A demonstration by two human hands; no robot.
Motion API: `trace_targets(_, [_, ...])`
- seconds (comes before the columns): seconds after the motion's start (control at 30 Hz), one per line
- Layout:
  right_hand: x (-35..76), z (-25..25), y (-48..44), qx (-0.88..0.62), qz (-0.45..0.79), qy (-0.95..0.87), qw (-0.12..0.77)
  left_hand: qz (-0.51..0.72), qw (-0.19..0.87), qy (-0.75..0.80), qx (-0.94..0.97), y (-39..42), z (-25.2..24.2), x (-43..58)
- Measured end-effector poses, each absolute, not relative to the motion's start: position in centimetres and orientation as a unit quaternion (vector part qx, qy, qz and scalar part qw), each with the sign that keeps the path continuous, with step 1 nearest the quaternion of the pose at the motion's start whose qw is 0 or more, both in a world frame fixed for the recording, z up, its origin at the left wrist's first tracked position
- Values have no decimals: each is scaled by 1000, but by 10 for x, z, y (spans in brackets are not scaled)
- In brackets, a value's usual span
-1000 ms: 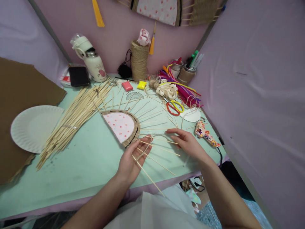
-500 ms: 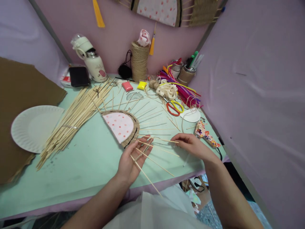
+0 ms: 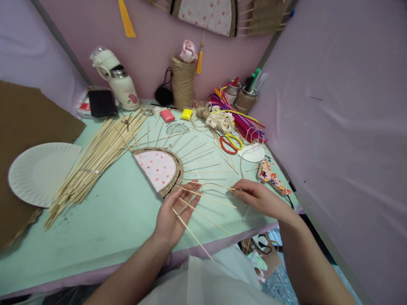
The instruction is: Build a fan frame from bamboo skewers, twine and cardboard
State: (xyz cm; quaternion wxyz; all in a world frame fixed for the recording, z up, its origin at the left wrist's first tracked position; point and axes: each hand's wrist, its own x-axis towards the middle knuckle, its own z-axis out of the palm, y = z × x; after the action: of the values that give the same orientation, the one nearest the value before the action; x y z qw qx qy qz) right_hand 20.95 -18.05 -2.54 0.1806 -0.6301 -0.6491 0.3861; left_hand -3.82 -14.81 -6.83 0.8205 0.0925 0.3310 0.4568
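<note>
A half-circle craft piece (image 3: pixel 156 168) lies on the table, its pink-dotted white face edged with brown cord. Thin wooden sticks (image 3: pixel 203 216) fan out from its curved rim. My left hand (image 3: pixel 174 214), palm up, grips the near side by the sticks, its thumb by the rim and its fingers beneath and between them. A length of twine (image 3: pixel 213 184) weaves through these sticks and stretches across to the right. Its far part is pinched between the thumb and fingers of my right hand (image 3: pixel 259 195), close to a stick's tip.
Left of the piece lie a bundle of sticks (image 3: pixel 95 169) and a paper plate (image 3: pixel 38 173) on cardboard (image 3: pixel 34 110). Behind stand a bottle (image 3: pixel 124 89) and a twine spool (image 3: pixel 183 82). Scissors (image 3: pixel 229 146), pipe cleaners (image 3: pixel 246 125) and a flower-patterned glue gun (image 3: pixel 270 176) lie right.
My right hand has shifted slightly right and down, and the twine now shows as a longer stretch between the hands. The left hand keeps its hold; the whole view has shifted a little.
</note>
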Motion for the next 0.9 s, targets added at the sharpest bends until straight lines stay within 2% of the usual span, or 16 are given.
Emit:
trace_targets(0.3, [229, -28, -193, -675, 281, -664, 154, 460, 815, 341, 87, -148, -65, -38])
trace_targets(0.47, [249, -12, -200, -763, 208, -596, 139, 456, 818, 340, 85, -148, -66, -38])
trace_targets(0.67, [287, -29, -201, -873, 54, -483, 42, 453, 820, 341, 82, -149, -65, -38])
trace_targets(0.8, [304, -55, -200, -864, 66, -499, -2, 453, 819, 341, 86, -148, -64, -38])
trace_targets(0.9, [308, -66, -196, -868, 71, -491, 7, 454, 821, 334, 88, -148, -65, -38])
